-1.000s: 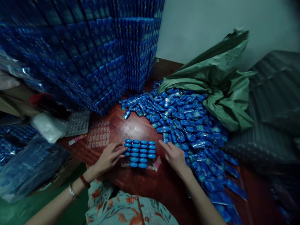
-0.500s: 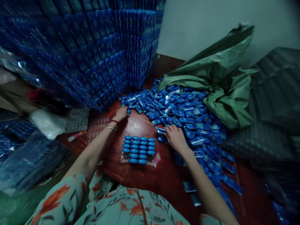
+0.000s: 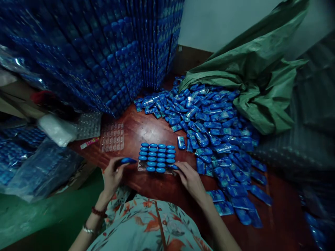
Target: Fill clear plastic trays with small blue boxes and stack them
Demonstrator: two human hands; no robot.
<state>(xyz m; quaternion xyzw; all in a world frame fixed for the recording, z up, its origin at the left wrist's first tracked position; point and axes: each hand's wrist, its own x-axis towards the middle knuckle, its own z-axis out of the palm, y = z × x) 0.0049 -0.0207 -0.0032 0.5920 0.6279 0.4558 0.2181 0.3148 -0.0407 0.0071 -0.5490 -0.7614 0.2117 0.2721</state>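
Note:
My left hand (image 3: 114,176) pinches a small dark-blue packet (image 3: 127,160) just left of the tray. My right hand (image 3: 188,177) is at the tray's near right corner, its fingers closed on another small blue packet (image 3: 172,167). Between the hands lies a clear plastic tray (image 3: 141,168), mostly hidden under rows of bright blue oval pieces (image 3: 152,154). Its near left pocket holds no blue piece. A single blue packet (image 3: 181,142) lies just beyond the tray, beside the large heap of loose blue packets (image 3: 209,125).
Stacks of filled blue trays (image 3: 117,59) rise at the back left. A clear moulded tray (image 3: 112,137) lies on the red-brown table (image 3: 146,130), near a pink-and-white strip (image 3: 89,143). A green sack (image 3: 264,87) drapes over the heap's far right. Wrapped bundles (image 3: 39,167) stand at left.
My left hand has come back from the heap's far left edge towards my body, carrying a packet. My right hand has moved from the heap to the tray's right side with a packet.

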